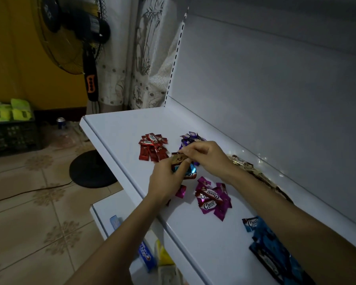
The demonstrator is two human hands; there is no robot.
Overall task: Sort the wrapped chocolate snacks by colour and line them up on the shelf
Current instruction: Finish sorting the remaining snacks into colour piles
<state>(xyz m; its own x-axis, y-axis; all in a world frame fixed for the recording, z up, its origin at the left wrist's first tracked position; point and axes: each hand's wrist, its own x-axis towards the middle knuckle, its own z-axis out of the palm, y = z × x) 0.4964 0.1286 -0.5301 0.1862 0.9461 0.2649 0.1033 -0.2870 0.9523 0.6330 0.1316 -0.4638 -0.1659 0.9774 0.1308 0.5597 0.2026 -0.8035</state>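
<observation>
On my remote feed, over the white shelf (119, 128), the right hand (203, 157) pinches a gold-wrapped chocolate snack (179, 157); the left hand (167, 177) clutches blue-wrapped snacks (190, 170) just beneath it; around them lie a red pile (152, 147), purple pile (188, 138), gold pile (245, 163), magenta pile (213, 197) and blue pile (263, 233).

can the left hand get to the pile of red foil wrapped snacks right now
Probably yes. The pile of red foil-wrapped snacks lies on the white shelf just beyond the left hand, with nothing between. But that hand grips a bunch of wrapped snacks, so its fingers are not free.
</observation>
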